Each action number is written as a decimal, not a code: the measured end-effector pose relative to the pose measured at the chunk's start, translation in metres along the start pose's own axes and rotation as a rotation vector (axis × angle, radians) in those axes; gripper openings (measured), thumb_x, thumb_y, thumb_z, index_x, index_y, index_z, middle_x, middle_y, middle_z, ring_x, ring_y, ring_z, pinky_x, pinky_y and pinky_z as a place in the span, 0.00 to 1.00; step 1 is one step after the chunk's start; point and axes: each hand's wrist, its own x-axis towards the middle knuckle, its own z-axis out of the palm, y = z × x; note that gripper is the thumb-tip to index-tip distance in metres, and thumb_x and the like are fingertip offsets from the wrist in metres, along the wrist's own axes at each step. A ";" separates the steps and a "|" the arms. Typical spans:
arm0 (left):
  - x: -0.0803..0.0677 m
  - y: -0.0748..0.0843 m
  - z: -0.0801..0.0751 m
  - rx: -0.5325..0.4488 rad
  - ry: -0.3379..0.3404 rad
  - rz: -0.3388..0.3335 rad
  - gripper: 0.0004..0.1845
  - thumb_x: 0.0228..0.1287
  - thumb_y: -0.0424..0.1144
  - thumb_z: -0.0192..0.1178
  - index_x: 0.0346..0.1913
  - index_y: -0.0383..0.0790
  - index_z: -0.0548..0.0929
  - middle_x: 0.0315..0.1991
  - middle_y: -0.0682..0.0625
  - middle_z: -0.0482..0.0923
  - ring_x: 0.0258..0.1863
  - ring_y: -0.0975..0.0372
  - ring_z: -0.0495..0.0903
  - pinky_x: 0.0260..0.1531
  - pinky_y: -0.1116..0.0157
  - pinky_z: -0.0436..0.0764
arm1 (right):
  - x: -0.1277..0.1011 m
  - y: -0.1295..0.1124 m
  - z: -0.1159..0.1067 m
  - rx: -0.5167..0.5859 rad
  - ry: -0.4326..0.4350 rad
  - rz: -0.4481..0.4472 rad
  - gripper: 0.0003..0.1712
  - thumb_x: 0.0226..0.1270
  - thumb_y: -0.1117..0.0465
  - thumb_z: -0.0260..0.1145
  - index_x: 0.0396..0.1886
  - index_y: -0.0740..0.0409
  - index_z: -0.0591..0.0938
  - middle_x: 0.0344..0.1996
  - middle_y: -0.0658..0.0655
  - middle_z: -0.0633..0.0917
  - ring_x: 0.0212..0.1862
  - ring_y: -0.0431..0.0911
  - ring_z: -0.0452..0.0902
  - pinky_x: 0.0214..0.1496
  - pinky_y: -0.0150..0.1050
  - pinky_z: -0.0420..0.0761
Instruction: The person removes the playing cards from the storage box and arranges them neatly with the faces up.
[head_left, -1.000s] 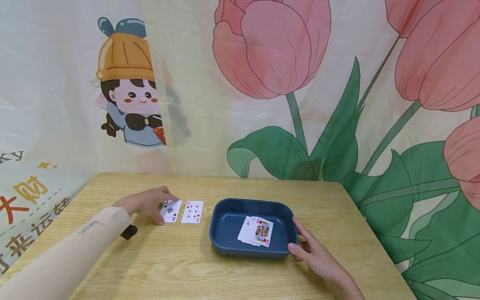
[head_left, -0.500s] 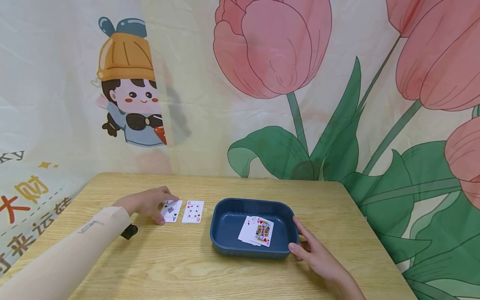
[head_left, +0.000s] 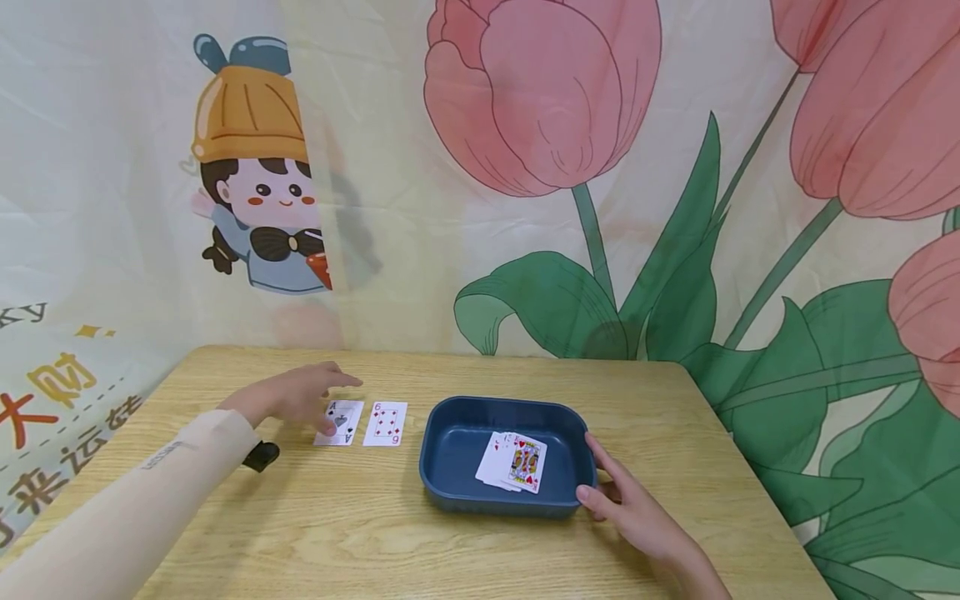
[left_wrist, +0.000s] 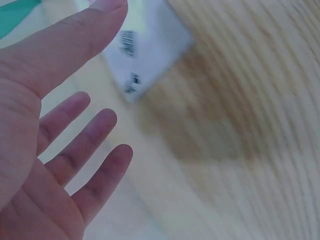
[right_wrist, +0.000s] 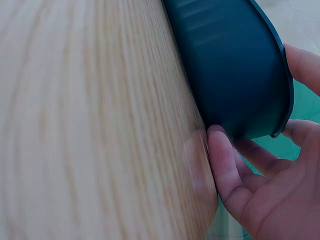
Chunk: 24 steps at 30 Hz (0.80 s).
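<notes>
My left hand [head_left: 296, 398] hovers over the ace of spades [head_left: 343, 420] at the left of the table, its fingers extended and spread. In the left wrist view, the thumb [left_wrist: 75, 42] overlaps a blurred card [left_wrist: 150, 45], and nothing lies in the palm. Just right of the ace lies the six of diamonds [head_left: 386, 424], face up. My right hand [head_left: 637, 512] grips the right end of a dark blue rectangular tray [head_left: 498, 506], thumb at the rim and fingers against the outer wall [right_wrist: 240, 65]. Inside the tray, the king of hearts [head_left: 527, 465] tops several fanned cards.
The wooden table [head_left: 315, 533] bears the tray and cards. Behind it hangs a cloth backdrop [head_left: 405, 250] printed with tulips and a cartoon child. A black device [head_left: 262, 457] sits at my left wrist.
The left hand's fingers have lifted from the ace's top edge and straightened, and its thumb has shifted slightly right and up over the card. Right hand, tray and cards keep their places.
</notes>
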 end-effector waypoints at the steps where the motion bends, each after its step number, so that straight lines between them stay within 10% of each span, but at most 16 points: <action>1: 0.001 0.002 -0.002 -0.011 0.015 0.008 0.45 0.59 0.46 0.81 0.78 0.43 0.73 0.68 0.35 0.72 0.58 0.42 0.79 0.59 0.38 0.79 | 0.000 0.000 0.000 -0.002 0.003 0.000 0.45 0.79 0.47 0.66 0.87 0.33 0.54 0.80 0.66 0.62 0.58 0.53 0.81 0.51 0.40 0.84; 24: 0.032 0.137 -0.022 -0.093 0.197 0.259 0.46 0.60 0.52 0.79 0.79 0.48 0.71 0.66 0.46 0.76 0.61 0.50 0.80 0.57 0.48 0.83 | 0.000 0.000 0.000 0.001 0.010 0.004 0.45 0.79 0.46 0.67 0.87 0.32 0.55 0.81 0.66 0.61 0.59 0.53 0.81 0.52 0.42 0.85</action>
